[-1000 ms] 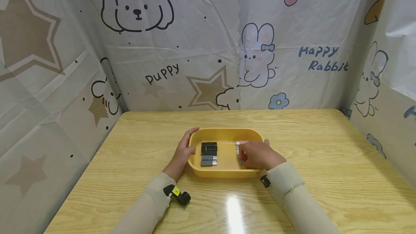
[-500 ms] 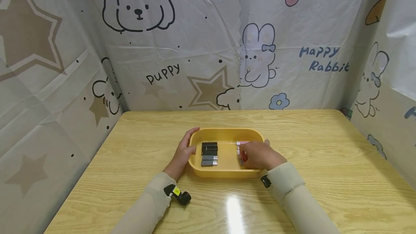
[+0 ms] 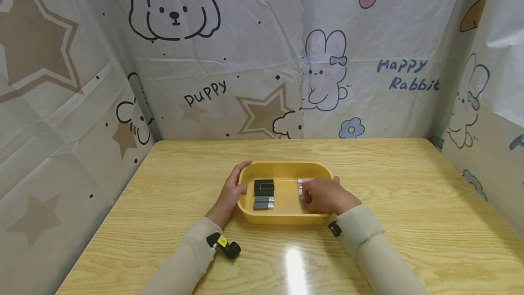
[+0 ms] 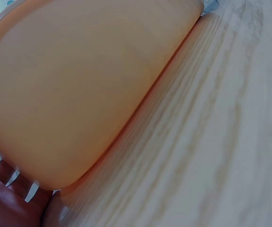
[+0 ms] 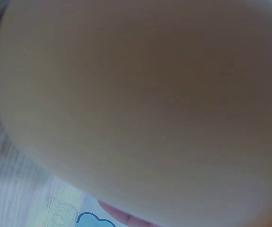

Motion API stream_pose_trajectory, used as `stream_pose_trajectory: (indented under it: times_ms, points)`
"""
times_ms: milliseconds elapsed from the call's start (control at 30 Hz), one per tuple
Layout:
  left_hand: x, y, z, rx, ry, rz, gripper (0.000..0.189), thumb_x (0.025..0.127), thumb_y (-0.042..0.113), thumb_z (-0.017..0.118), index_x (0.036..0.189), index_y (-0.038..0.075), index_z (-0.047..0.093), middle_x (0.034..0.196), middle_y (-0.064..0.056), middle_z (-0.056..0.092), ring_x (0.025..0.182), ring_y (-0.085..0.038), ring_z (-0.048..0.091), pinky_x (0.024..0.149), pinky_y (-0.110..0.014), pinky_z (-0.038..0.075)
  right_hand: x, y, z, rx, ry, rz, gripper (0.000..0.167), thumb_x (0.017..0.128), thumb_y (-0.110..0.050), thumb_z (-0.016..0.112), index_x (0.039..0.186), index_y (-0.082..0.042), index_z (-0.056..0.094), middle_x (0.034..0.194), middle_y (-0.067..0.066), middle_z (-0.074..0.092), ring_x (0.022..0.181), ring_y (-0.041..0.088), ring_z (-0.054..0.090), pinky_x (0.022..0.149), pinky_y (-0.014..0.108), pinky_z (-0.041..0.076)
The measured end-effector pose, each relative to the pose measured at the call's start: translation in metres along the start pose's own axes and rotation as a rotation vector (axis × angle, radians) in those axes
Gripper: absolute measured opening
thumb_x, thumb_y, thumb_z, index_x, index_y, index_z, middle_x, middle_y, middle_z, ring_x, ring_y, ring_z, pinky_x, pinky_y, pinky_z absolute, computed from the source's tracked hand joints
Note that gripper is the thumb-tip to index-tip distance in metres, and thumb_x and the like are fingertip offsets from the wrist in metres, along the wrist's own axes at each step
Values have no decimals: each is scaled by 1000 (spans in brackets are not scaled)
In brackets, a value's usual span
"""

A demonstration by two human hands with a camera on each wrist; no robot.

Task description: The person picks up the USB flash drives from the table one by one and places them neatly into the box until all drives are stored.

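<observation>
My left hand (image 3: 228, 195) grips the left end of a yellow plastic tray (image 3: 282, 219), thumb inside the rim and fingers around the outer wall. In the left wrist view, fingers (image 4: 6, 194) lie against the tray's outside. Black USB sticks (image 3: 264, 186) and two grey USB sticks (image 3: 262, 205) lie side by side in the tray's left half. Over its right end, my right hand (image 3: 329, 195) reaches in with bent fingers, covering much of a second row. A pink USB stick (image 3: 307, 180) shows there. Whether those fingertips pinch a stick is hidden.
The tray stands on a wooden table (image 3: 184, 167) with printed cloth (image 3: 229, 67) behind and at both sides. A small black camera (image 3: 229, 248) is strapped to the left wrist. The tray's outer wall (image 5: 140, 104) fills most of the right wrist view.
</observation>
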State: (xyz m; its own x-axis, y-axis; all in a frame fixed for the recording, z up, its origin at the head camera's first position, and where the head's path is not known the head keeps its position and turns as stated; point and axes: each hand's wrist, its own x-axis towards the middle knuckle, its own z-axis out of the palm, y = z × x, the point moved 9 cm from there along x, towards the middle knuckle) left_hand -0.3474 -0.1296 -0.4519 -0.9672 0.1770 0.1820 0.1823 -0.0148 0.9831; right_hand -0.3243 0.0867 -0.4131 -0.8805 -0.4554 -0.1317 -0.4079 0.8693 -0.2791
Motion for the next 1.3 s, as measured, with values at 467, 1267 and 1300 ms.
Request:
stream_pose_trajectory:
  times_ms: [467, 1267, 1300]
  points:
    - [0, 3, 1, 18, -4, 18, 77, 74, -14, 39, 146, 15, 36, 150, -6, 35, 138, -23, 32, 110, -44, 27, -2, 2, 0, 60, -16, 39, 20, 83, -25, 74, 74, -20, 57, 63, -5, 54, 75, 15, 50, 94, 66, 24]
    - [-1, 2, 2, 9, -39, 0, 58, 94, 0, 38, 149, 16, 30, 156, -8, 26, 142, -19, 25, 115, -39, 18, -1, 4, -22, 113, 84, -18, 8, 88, -25, 68, 91, -18, 64, 78, -6, 59, 75, 16, 53, 75, 42, 35]
    - [-1, 2, 2, 4, -47, -3, 57, 95, 2, 38, 150, 16, 29, 156, -8, 25, 142, -20, 25, 115, -39, 18, -1, 4, -23, 110, 97, -23, 8, 88, -24, 68, 92, -18, 64, 80, -6, 60, 76, 16, 54, 75, 42, 36]
